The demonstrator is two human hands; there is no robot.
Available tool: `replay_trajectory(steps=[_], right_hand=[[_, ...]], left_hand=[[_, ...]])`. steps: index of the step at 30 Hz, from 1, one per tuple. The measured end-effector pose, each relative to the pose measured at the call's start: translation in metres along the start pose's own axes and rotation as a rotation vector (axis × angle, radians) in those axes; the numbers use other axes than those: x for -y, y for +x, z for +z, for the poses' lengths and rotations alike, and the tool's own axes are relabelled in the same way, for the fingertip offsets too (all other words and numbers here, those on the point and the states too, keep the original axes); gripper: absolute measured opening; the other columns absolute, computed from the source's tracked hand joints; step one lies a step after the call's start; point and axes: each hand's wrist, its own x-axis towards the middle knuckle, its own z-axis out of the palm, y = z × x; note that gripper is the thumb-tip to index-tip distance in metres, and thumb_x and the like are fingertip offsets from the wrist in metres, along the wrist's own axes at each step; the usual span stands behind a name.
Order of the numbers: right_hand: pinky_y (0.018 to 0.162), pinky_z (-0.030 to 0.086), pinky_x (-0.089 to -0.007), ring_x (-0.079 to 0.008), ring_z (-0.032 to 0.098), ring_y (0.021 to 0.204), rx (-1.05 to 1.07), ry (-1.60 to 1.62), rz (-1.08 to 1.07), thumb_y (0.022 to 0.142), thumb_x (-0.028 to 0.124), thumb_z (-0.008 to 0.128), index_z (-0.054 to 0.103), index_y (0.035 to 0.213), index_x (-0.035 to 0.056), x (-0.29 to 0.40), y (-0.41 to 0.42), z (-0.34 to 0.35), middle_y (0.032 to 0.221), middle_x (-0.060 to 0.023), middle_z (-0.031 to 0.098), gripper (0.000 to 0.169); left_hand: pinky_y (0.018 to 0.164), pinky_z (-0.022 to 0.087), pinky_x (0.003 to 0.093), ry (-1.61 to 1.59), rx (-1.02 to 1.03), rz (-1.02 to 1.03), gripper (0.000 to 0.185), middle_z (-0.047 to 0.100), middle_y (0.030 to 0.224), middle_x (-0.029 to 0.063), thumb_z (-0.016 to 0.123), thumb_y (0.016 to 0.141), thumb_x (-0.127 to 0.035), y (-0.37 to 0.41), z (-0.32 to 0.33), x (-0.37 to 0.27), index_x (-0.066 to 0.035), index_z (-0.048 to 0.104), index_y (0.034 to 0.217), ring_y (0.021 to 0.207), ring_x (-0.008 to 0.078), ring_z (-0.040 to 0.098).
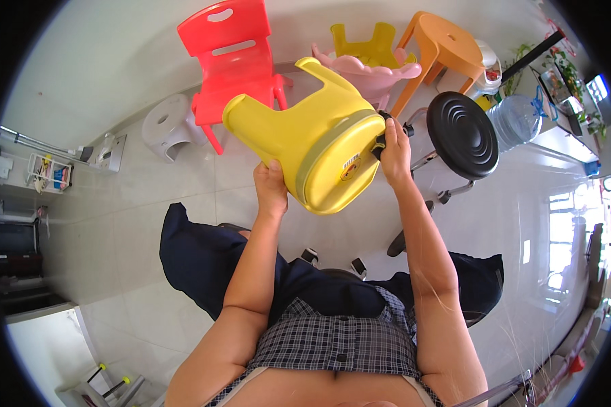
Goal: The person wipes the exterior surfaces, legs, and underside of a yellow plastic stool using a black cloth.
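Note:
Both my hands hold a yellow plastic stool (pixel 315 122) tilted in the air in front of me. Its seat, with a sticker and a printed code, faces towards me, and two legs point away. My left hand (pixel 271 188) grips the stool's side near a leg, thumb uppermost. On the right edge of the seat rests my right hand (pixel 396 152), its fingers partly hidden. Small black parts (pixel 379 147) show at its fingers; I cannot tell whether they belong to something held or to a thing behind.
Beyond stand a red plastic chair (pixel 239 76), a grey stool (pixel 170 127), a pink plastic chair (pixel 371 76) with a yellow stool (pixel 366 48) upturned on it, and an orange stool (pixel 450 38). On the right are a black round rolling stool (pixel 462 135) and a large water bottle (pixel 514 119).

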Motion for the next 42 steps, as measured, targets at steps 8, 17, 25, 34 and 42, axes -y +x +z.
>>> replay_trajectory(steps=[8,17,25,34,42], right_hand=[[0.077,0.044,-0.0319,-0.0149,0.054,0.081,0.066,-0.108,0.126,0.102,0.041,0.039,0.061,0.109,-0.0001,0.032,-0.023,0.020,0.087,-0.0109,0.062,0.047],[0.101,0.038,-0.0338,-0.0253,0.050,0.117,0.437,0.081,-0.184,0.079,0.035,0.077,0.049,0.131,-0.0014,0.015,-0.038,0.016,0.123,-0.0126,0.054,0.069],[0.104,0.035,-0.0376,-0.0228,0.051,0.103,0.209,-0.291,-0.490,0.063,0.014,0.089,0.053,0.102,0.0041,0.023,-0.048,0.021,0.101,-0.0052,0.057,0.054],[0.117,0.015,-0.0484,-0.0223,0.055,0.096,0.097,-0.150,-0.573,0.056,0.013,0.091,0.052,0.091,0.0066,0.003,-0.056,0.023,0.094,-0.0048,0.056,0.053],[0.108,0.036,-0.0464,-0.0376,0.053,0.115,0.360,-0.533,-0.712,0.064,-0.020,0.054,0.062,0.107,0.0049,0.021,-0.075,0.011,0.111,-0.0147,0.058,0.051]], left_hand=[[0.053,0.046,0.0319,0.925,0.202,0.259,0.038,0.062,0.064,0.0045,0.078,0.073,-0.039,-0.017,0.020,-0.010,-0.004,0.064,0.075,0.057,0.0221,0.060],[0.048,0.041,0.0359,1.162,0.340,0.711,0.041,0.049,0.055,0.0038,0.080,0.061,-0.043,-0.006,0.016,-0.009,-0.010,0.056,0.062,0.054,0.0234,0.054],[0.088,0.040,0.0449,1.167,0.127,0.618,0.059,0.049,0.112,0.0126,0.084,0.063,-0.039,0.001,0.017,-0.027,-0.007,0.055,0.102,0.110,0.0321,0.046],[0.106,0.033,0.0516,-0.253,-0.120,-0.557,0.083,0.030,0.148,0.0154,0.067,0.084,-0.049,0.003,0.018,-0.004,-0.011,0.023,0.143,0.136,0.0324,0.031],[0.104,0.043,0.0452,-0.590,-0.046,-0.464,0.046,0.054,0.130,0.0147,0.047,0.086,-0.012,0.017,-0.014,0.035,-0.002,0.045,0.131,0.120,0.0305,0.054]])
